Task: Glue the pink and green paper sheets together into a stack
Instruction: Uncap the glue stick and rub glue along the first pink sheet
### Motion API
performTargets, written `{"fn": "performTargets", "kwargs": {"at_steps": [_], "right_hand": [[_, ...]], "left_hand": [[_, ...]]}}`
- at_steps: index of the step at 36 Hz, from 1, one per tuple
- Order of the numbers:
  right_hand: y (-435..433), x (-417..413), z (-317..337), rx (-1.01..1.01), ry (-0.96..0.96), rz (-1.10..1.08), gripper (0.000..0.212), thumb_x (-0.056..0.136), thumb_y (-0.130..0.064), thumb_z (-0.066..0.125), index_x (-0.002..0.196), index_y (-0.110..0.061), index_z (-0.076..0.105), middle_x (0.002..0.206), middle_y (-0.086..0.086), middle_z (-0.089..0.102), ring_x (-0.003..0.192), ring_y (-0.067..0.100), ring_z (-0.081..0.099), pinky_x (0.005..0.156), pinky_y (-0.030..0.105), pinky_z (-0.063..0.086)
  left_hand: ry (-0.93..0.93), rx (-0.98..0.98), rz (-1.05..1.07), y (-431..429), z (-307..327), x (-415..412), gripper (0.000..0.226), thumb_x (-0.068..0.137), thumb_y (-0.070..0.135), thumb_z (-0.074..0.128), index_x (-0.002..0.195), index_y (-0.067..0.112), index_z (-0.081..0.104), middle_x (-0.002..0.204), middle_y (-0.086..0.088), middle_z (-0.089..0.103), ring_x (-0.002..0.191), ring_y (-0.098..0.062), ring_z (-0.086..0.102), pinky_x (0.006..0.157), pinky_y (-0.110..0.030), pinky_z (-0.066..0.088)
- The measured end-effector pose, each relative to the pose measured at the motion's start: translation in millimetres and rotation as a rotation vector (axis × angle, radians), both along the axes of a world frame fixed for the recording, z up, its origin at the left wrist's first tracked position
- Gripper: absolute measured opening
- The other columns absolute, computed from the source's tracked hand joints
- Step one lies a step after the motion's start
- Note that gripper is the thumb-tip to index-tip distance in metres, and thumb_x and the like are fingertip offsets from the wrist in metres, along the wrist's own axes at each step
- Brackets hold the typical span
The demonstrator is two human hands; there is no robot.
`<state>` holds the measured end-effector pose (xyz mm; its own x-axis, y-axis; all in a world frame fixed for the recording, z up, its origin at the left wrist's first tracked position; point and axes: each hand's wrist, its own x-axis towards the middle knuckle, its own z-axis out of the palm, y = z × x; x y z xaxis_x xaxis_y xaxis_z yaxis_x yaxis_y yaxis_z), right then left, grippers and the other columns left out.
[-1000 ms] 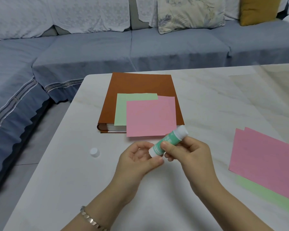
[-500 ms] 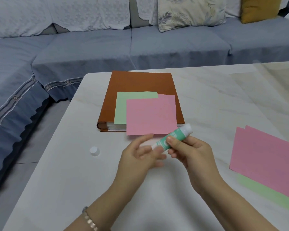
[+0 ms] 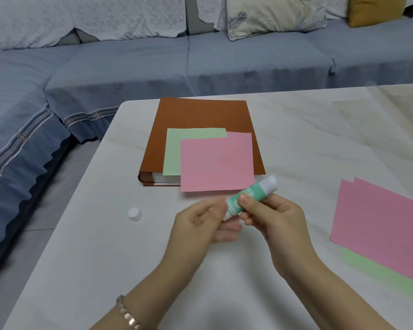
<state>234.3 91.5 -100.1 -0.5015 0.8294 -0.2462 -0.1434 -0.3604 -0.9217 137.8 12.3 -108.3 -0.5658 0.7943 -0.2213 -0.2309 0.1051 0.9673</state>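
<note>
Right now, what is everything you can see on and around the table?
table: 1, white marbled
sofa: 1, blue-grey, behind table
cushions: 2, one leaf-patterned, one mustard, on sofa
book: 1, brown, on table beyond hands
green sheet: 1, pale green, flat on book
pink sheet: 1, pink, overlapping green sheet, overhanging book's near edge
more pink sheets: at least 2, pink, table right
another green sheet: 1 seen, pale green, under those pink sheets
glue stick: 1, green and white, uncapped, in right hand
cap: 1, white, on table left of hands
bracelet: 1, metallic, on left wrist
left hand: 1, by stick's lower end, blurred, grip unclear
right hand: 1, holding glue stick
</note>
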Motion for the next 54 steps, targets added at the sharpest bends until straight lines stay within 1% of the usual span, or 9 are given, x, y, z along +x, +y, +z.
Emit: {"fn": "performTargets", "kwargs": {"at_steps": [5,11,14,20,25,29,38,45,54], "right_hand": [[-1,2,-3,-0.013,-0.006,-0.005,0.004,0.078,-0.003,0.067,0.078,-0.002,0.070,0.053,0.001,0.061,0.047,0.006,0.054,0.054,0.016,0.049],[-1,-2,-5,-0.204,0.050,-0.052,0.007,0.079,-0.007,0.066,0.074,-0.004,0.070,0.055,0.003,0.061,0.048,0.006,0.054,0.052,0.013,0.050],[0,-4,-5,-0.214,0.068,-0.062,0.007,0.079,-0.006,0.066,0.073,-0.004,0.070,0.056,0.002,0.062,0.048,0.005,0.055,0.052,0.013,0.051],[13,1,-16,0.065,-0.160,-0.115,0.005,0.077,-0.012,0.072,0.078,-0.010,0.068,0.062,0.000,0.061,0.055,0.008,0.054,0.056,0.018,0.048],[27,17,-26,0.410,-0.489,-0.027,0.015,0.078,-0.017,0.070,0.087,-0.018,0.058,0.087,-0.002,0.066,0.071,0.006,0.059,0.060,0.017,0.045],[34,26,-32,0.436,-0.568,0.047,0.025,0.078,-0.017,0.068,0.088,-0.005,0.048,0.080,0.016,0.068,0.070,0.026,0.063,0.067,0.040,0.048],[36,41,-40,0.504,-0.617,0.066,0.023,0.083,-0.028,0.068,0.084,-0.022,0.046,0.076,-0.002,0.057,0.052,0.014,0.055,0.047,0.013,0.038],[40,46,-38,0.601,-0.635,0.046,0.029,0.085,-0.035,0.062,0.077,-0.010,0.052,0.065,0.007,0.048,0.058,0.021,0.046,0.055,0.031,0.032],[47,59,-34,0.587,-0.554,0.056,0.018,0.093,-0.039,0.052,0.078,-0.029,0.056,0.060,-0.012,0.053,0.051,0.006,0.047,0.057,0.029,0.037]], "left_hand": [[0.004,0.040,0.053,3,-3,3,0.012,0.085,0.003,0.061,0.090,0.009,0.069,0.068,-0.006,0.071,0.059,-0.012,0.065,0.059,-0.020,0.054],[1.115,0.281,0.152,2,-33,-8,0.020,0.075,0.013,0.074,0.093,0.003,0.072,0.092,-0.005,0.070,0.087,-0.008,0.062,0.083,-0.014,0.048],[1.329,0.392,0.189,6,-43,-16,0.019,0.079,0.007,0.068,0.096,-0.002,0.070,0.092,-0.014,0.068,0.088,-0.016,0.062,0.084,-0.019,0.050],[0.970,0.089,-0.094,12,-40,-31,0.043,0.079,0.022,0.073,0.119,0.029,0.058,0.107,0.022,0.057,0.100,0.010,0.050,0.090,-0.012,0.042],[0.672,-0.287,0.251,23,-41,-62,0.046,0.087,0.026,0.066,0.129,0.018,0.049,0.124,0.004,0.045,0.116,-0.013,0.046,0.097,-0.028,0.040],[0.446,-0.499,0.277,40,-49,-87,0.067,0.082,0.039,0.069,0.134,0.010,0.037,0.133,-0.009,0.044,0.118,-0.025,0.047,0.096,-0.032,0.040],[0.254,-0.441,0.376,53,-64,-104,0.015,0.081,0.015,0.073,0.076,0.004,0.064,0.050,-0.001,0.062,0.048,-0.022,0.052,0.063,-0.034,0.051],[0.414,-0.210,0.280,19,-24,-74,0.010,0.085,0.005,0.066,0.078,0.006,0.058,0.082,-0.002,0.064,0.048,-0.011,0.064,0.064,-0.035,0.058],[0.208,-0.295,-0.059,-17,-30,-61,0.012,0.085,0.002,0.065,0.076,0.003,0.057,0.056,-0.008,0.065,0.044,-0.017,0.061,0.047,-0.020,0.050]]}}
